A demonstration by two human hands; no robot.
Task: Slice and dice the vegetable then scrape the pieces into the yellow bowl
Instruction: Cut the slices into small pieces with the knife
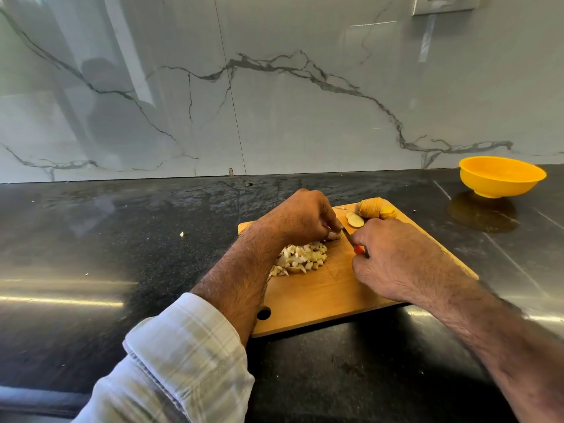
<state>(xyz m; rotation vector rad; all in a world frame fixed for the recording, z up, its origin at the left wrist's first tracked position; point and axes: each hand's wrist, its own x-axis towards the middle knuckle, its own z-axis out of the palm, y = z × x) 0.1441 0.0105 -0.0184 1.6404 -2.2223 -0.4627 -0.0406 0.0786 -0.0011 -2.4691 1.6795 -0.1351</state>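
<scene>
Potato bit [335, 236] pinched, left hand [300, 218]; right hand [393, 254] grips knife [351, 239].

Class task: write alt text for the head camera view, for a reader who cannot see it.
A person dices vegetable on a wooden cutting board: the left hand pinches a piece while the right hand grips a knife. A pile of diced pieces lies beside uncut slices, and an empty yellow bowl sits on the dark counter's far right.

I log a yellow bowl [502, 176], a tan wooden cutting board [323, 294], pale cream diced pieces [300, 259], and a red knife handle [359, 249]. I also note a black speckled counter [122, 239], a white backsplash [274, 102] with grey veining, and a white-and-beige plaid sleeve [171, 361].
</scene>
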